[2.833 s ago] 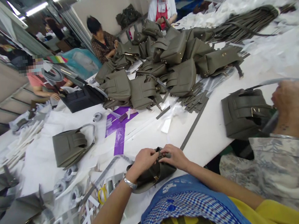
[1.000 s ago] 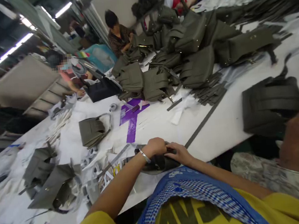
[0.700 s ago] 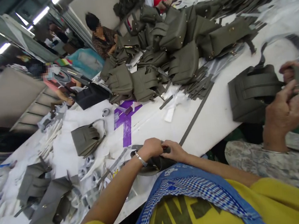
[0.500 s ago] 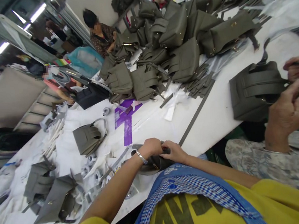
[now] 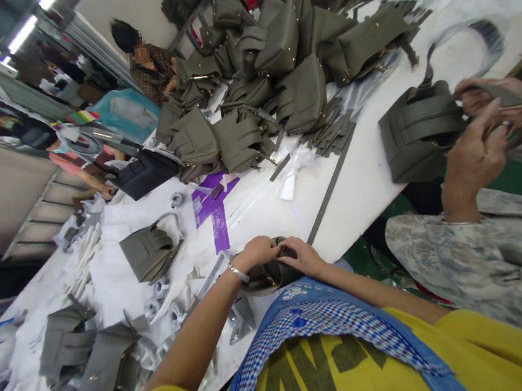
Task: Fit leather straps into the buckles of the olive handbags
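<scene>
At the table's near edge, against my apron, lies an olive-grey leather handbag (image 5: 263, 282) with gold-coloured metal on its front. My left hand (image 5: 258, 253), with a silver bracelet at the wrist, is closed on the upper part of this bag. From the other side my right hand (image 5: 302, 257) pinches the same upper part, its fingertips close to the left ones. Exactly which piece the fingers grip is hidden by the hands. A long olive strip (image 5: 332, 182) lies on the table beyond my right hand.
Similar handbags are heaped at the far side (image 5: 273, 45). One handbag (image 5: 150, 251) stands to the left, with two more (image 5: 100, 374) nearer. Purple tape (image 5: 219, 225) marks the white table (image 5: 262, 208). At right, a co-worker's hands (image 5: 475, 148) work at another bag (image 5: 417, 135).
The view has swung a little, so the background bags and the co-worker sit further left. My hands stay at the bag; the dark piece that showed between them is now mostly covered by fingers.
</scene>
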The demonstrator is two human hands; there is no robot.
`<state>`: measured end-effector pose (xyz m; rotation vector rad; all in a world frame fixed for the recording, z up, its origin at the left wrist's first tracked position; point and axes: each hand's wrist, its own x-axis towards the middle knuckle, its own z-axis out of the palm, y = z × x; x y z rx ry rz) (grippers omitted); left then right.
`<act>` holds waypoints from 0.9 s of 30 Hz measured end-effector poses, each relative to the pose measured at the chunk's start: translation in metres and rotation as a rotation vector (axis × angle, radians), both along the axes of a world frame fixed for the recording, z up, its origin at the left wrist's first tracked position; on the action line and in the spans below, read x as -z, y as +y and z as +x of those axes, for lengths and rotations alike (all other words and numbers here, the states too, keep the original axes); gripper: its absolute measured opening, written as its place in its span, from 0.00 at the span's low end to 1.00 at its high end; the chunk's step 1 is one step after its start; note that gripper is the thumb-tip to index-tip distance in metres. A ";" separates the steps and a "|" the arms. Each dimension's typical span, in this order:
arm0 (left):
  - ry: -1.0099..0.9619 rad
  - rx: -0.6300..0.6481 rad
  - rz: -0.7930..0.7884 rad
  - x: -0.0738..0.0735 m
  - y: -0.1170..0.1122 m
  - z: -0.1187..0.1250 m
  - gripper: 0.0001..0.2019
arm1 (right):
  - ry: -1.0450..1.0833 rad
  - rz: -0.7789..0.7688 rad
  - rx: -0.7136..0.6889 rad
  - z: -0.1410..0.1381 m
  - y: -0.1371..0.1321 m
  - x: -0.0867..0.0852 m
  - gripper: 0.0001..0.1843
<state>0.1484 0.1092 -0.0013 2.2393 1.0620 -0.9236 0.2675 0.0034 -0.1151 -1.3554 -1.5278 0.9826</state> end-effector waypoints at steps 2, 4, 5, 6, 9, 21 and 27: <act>-0.027 0.034 -0.028 -0.001 -0.002 -0.008 0.23 | 0.015 0.025 0.013 -0.003 -0.004 0.002 0.14; -0.030 0.071 -0.064 -0.001 -0.003 -0.013 0.22 | 0.009 0.057 0.015 -0.006 -0.007 0.003 0.13; -0.023 0.089 -0.077 -0.001 -0.003 -0.015 0.21 | -0.003 0.072 0.019 -0.008 -0.009 0.003 0.13; -0.011 0.108 -0.084 -0.001 -0.003 -0.016 0.20 | -0.020 0.086 0.027 -0.011 -0.010 0.003 0.13; 0.045 0.160 -0.045 -0.001 -0.004 -0.013 0.16 | -0.087 0.119 0.063 -0.020 -0.015 0.001 0.12; 0.034 0.341 0.015 0.002 -0.022 -0.008 0.14 | -0.189 0.116 0.151 -0.044 -0.037 -0.003 0.10; 0.046 0.284 -0.001 0.002 -0.012 -0.014 0.16 | -0.179 0.016 0.206 -0.045 -0.033 -0.011 0.12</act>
